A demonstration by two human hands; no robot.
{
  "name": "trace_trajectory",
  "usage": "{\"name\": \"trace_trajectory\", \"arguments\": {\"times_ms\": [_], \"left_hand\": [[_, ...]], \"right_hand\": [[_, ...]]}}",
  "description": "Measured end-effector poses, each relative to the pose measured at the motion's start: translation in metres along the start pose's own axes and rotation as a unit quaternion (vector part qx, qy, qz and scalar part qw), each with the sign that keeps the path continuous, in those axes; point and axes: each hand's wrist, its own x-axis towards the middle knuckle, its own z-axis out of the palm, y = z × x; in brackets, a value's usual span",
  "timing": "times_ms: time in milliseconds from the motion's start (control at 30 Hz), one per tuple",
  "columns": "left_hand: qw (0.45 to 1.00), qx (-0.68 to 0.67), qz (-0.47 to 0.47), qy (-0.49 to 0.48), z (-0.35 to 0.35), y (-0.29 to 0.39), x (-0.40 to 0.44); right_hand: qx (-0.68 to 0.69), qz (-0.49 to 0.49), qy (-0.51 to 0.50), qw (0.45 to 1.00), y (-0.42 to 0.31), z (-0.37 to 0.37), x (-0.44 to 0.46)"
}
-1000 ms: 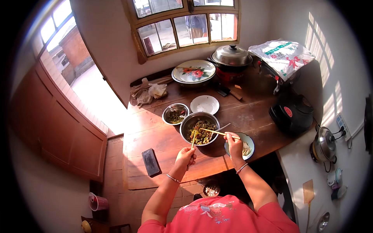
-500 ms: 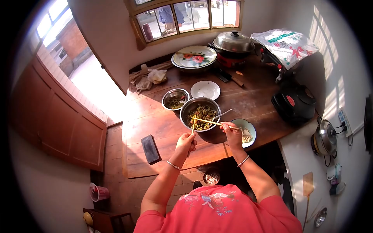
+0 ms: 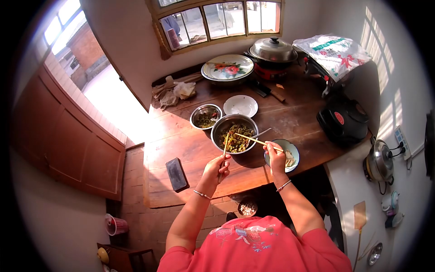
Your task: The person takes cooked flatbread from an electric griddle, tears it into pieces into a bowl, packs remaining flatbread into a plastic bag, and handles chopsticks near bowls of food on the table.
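My left hand (image 3: 216, 169) is closed around one yellow chopstick (image 3: 226, 144), whose tip points up into the near side of a large steel bowl (image 3: 215, 141). Another chopstick (image 3: 252, 139) is gripped in my right hand (image 3: 275, 157) and slants leftward over the same bowl. Chopped green and yellow vegetables with red bits (image 3: 235, 137) fill it, and a metal spoon handle (image 3: 263, 133) leans over its right rim. Below my right hand, partly covered by it, sits a light-blue-rimmed bowl (image 3: 295, 156) with pale pieces inside. The two chopstick tips are apart.
Around the bowl are a smaller steel bowl (image 3: 194, 119), a white dish (image 3: 240, 105), a cleaver (image 3: 274, 95) and a black phone-like slab (image 3: 176, 174). Farther back stand a floral tray (image 3: 216, 72) and a lidded pan (image 3: 273, 49). A black electric griddle (image 3: 343, 121) is at right.
My right hand has shifted slightly right and down, its chopstick tip moving away from the left chopstick. The left hand is nearly still. Outside the window, a person has moved left.
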Motion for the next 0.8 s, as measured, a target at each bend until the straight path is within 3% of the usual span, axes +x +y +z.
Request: {"name": "trace_trajectory", "arguments": {"times_ms": [233,300,467,800], "left_hand": [[1.0,0.009,-0.007,0.001,0.001,-0.003,0.0],[1.0,0.01,-0.003,-0.002,0.004,-0.003,-0.004],[0.998,0.043,0.03,-0.016,0.0,-0.001,-0.009],[0.996,0.03,0.077,0.012,0.0,-0.009,-0.012]], "right_hand": [[0.033,0.055,-0.062,0.996,-0.008,0.005,-0.005],[-0.05,-0.005,-0.024,0.998,-0.006,-0.001,0.001],[0.079,0.021,-0.013,0.997,-0.033,-0.011,0.003],[0.329,0.048,-0.119,0.935,-0.117,-0.013,-0.037]]}}
